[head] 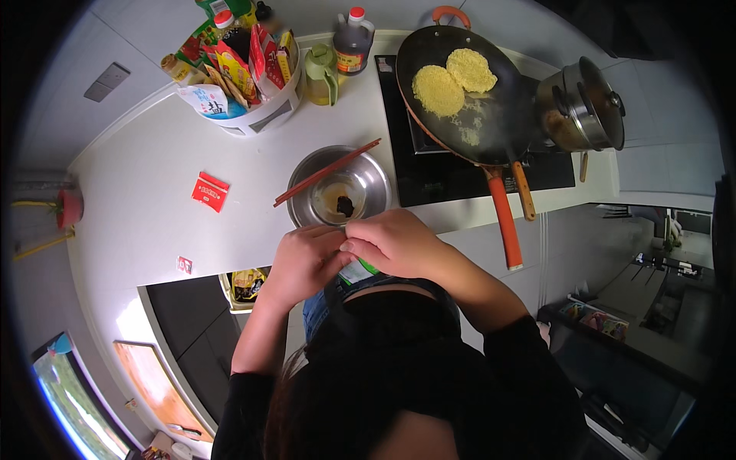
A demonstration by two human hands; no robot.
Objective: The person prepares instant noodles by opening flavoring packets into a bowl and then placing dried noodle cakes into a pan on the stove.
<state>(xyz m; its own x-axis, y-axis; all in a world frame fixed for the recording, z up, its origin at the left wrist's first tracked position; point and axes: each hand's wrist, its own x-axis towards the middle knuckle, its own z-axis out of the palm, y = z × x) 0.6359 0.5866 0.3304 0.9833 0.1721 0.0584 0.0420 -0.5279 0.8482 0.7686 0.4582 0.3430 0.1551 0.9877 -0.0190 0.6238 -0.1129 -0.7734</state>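
Note:
My left hand (pixel 307 261) and my right hand (pixel 394 241) meet at the counter's front edge, both pinching the top of a green and white packet (pixel 357 271) that hangs below them. Just beyond them stands a stainless steel bowl (pixel 374 178) with a dark blob of sauce (pixel 345 206) at its bottom. A pair of reddish chopsticks (pixel 328 172) lies across the bowl's rim. Two yellow noodle cakes (pixel 440 91) sit in a steaming black wok (pixel 494 132). A wooden-handled utensil (pixel 523 190) leans in the wok, beside its orange handle (pixel 505 224).
A white basket (pixel 264 119) of seasonings, a green oil jug (pixel 321 75) and a dark sauce bottle (pixel 352 43) stand at the back. A red sachet (pixel 211 191) lies left. A steel pot (pixel 581 106) is right of the wok on the black cooktop (pixel 425 181).

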